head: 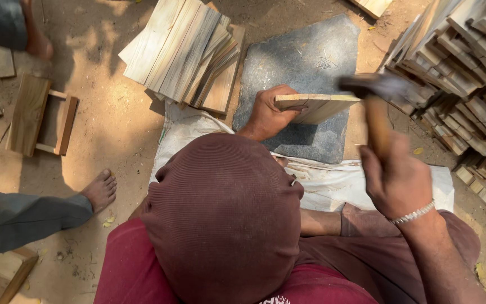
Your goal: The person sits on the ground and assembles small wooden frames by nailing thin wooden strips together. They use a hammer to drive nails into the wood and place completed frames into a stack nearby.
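Note:
My left hand grips a pair of thin wooden slats held together over a dark flat stone slab on the ground. My right hand is closed around the wooden handle of a hammer, whose blurred dark head hovers just right of the slats' end. A beaded bracelet circles the right wrist. My covered head and maroon shirt fill the lower middle and hide my lap.
A stack of cut wooden planks lies behind the slab. A large heap of small wooden pieces sits at the right. Another person's bare foot and a small wooden frame are at the left. A white sack lies under the slab.

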